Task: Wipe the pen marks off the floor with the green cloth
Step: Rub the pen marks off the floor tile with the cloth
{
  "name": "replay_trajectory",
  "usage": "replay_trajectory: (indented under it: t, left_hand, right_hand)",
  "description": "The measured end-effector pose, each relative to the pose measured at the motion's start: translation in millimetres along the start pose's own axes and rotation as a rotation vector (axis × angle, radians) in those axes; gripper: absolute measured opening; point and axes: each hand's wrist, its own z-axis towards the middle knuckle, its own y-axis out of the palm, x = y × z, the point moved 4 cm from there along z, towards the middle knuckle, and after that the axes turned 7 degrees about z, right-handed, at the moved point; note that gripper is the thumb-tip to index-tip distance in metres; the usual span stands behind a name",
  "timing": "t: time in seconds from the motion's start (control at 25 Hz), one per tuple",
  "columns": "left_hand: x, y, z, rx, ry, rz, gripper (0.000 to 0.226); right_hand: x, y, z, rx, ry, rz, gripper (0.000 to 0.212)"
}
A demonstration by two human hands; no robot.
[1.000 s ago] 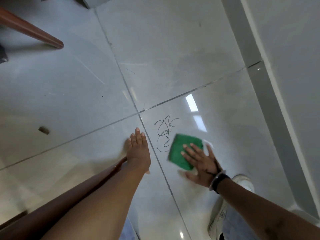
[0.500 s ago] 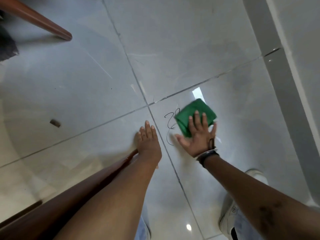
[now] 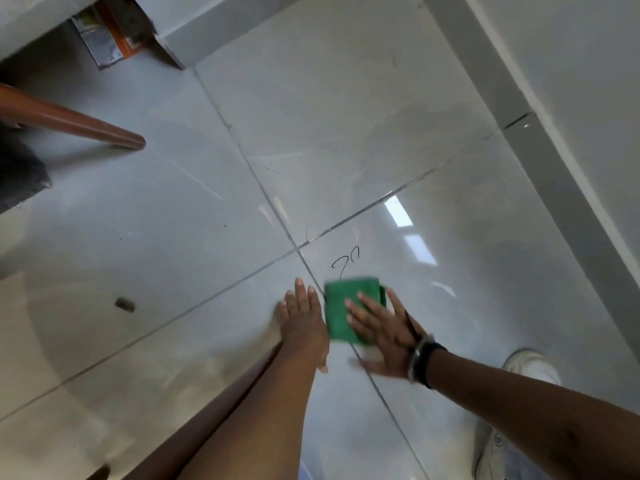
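The folded green cloth [image 3: 341,308] lies flat on the glossy grey floor tile, blurred by motion. My right hand [image 3: 384,332] presses on it with fingers spread, palm down. Just beyond the cloth's far edge, a short stretch of black pen marks [image 3: 344,260] shows on the tile; the rest of the scribble is hidden under the cloth. My left hand [image 3: 304,323] rests flat on the floor right beside the cloth's left edge, fingers together, holding nothing.
A brown wooden furniture leg [image 3: 79,128] slants in from the left. A small dark scrap [image 3: 124,304] lies on the left tile. A grey skirting and wall [image 3: 540,140] run along the right. My white shoe [image 3: 519,393] stands at lower right.
My right hand has dragged the cloth back toward me and to the left, over the lower part of the scribble. The view has tilted up, showing more of the room.
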Motion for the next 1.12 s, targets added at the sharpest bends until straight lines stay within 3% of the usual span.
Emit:
replay_trajectory:
  t: [0.08,0.24,0.28,0.4,0.48,0.52,0.6,0.68,0.84,1.0,1.12]
  left_hand:
    - [-0.1,-0.6,3.9,0.01,0.026,0.041,0.147]
    - [-0.7,0.5,7.7,0.072,0.041,0.046,0.16]
    - [2.2,-1.4,8.4,0.043,0.079,0.036,0.161]
    - [-2.6,-15.2,7.4,-0.006,0.084,0.02,0.154]
    - [-3.6,-26.7,3.7,-0.01,0.107,0.025,0.147]
    - [-11.0,-28.2,1.8,0.007,0.106,0.039,0.143]
    - [-23.7,-21.1,0.3,0.035,0.102,0.116,0.14]
    - [-29.1,-12.5,2.3,0.051,0.121,0.178,0.145]
    - [-22.3,-9.1,4.4,0.073,0.101,0.173,0.141]
    - [-27.9,-8.4,5.9,0.114,0.102,0.143,0.119]
    - [-22.7,-5.9,5.2,0.118,0.076,0.176,0.123]
  right_hand:
    - [6.4,17.6,-31.0,-0.051,-0.121,-0.081,0.078]
    - [54.0,-55.0,55.5,0.152,0.338,-0.029,0.099]
    - [63.5,-75.8,72.4,0.106,0.388,-0.013,0.105]
    - [38.3,-65.0,52.4,-0.043,0.252,-0.001,0.11]
    - [-9.1,-18.5,-14.7,-0.246,-0.047,-0.077,0.1]
    - [-20.2,-5.5,-36.8,-0.288,-0.064,-0.013,0.092]
    - [-14.7,-14.3,-21.4,-0.112,0.061,0.013,0.081]
    - [5.1,-44.8,32.8,0.121,0.225,0.034,0.086]
    - [19.2,-69.1,88.2,0.056,0.228,-0.026,0.091]
    - [27.3,-25.5,-5.2,-0.039,-0.095,-0.198,0.086]
    - [57.2,-32.9,-11.8,0.083,-0.035,-0.294,0.081]
